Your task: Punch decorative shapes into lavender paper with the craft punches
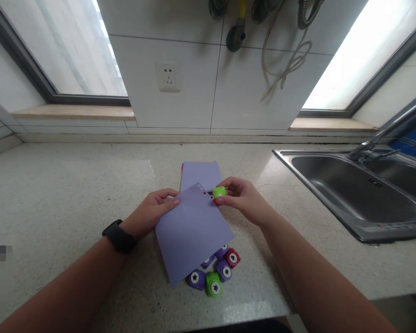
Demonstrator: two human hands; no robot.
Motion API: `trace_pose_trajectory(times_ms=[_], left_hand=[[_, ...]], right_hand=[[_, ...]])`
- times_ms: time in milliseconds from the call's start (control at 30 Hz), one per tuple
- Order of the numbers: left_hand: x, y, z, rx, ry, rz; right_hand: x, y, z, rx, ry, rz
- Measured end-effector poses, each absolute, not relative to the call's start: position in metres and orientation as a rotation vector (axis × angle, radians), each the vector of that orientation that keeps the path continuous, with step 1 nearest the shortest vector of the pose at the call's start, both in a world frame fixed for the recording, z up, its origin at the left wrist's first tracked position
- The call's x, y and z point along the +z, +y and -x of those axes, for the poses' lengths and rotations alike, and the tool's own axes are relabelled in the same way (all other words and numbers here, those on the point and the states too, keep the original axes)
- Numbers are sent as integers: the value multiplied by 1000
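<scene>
My left hand (154, 207) pinches the left edge of a purple sheet of paper (192, 233), thumb on top. The sheet is tilted above the counter. My right hand (241, 194) grips a small green craft punch (219, 191) between thumb and fingers, at the sheet's upper right edge. A row of small punched shapes shows near the top corner. Something red by the punch is mostly hidden. Below the sheet lie several more punches, among them a green punch (214, 285), a red punch (232, 258) and a purple punch (196, 279); the sheet partly covers some.
A purple paper stack (200, 173) with a red edge lies behind the held sheet on the speckled counter (72, 194). To the right is a steel sink (353, 185) with a faucet (367, 145). A tiled wall with a socket (168, 77) stands behind.
</scene>
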State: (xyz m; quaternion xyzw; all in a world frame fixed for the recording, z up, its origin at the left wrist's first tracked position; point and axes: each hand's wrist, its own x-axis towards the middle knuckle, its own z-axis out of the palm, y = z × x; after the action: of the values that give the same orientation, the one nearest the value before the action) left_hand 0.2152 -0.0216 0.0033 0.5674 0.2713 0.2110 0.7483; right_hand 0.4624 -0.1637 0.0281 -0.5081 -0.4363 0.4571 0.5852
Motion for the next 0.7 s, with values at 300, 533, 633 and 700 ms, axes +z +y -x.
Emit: trace_pose_trajectory(times_ms=[300, 533, 633, 700], left_hand=[[6, -24, -218, 475, 589, -1264], [4, -22, -216, 496, 578, -1293], [2, -22, -216, 502, 579, -1308], [2, -22, -216, 512, 577, -1306]], right_hand=[[30, -164, -457, 1007, -1064, 1299], [27, -163, -459, 957, -1110, 1346], [26, -162, -459, 966, -1097, 1366], [26, -162, -459, 984, -1068, 1356]])
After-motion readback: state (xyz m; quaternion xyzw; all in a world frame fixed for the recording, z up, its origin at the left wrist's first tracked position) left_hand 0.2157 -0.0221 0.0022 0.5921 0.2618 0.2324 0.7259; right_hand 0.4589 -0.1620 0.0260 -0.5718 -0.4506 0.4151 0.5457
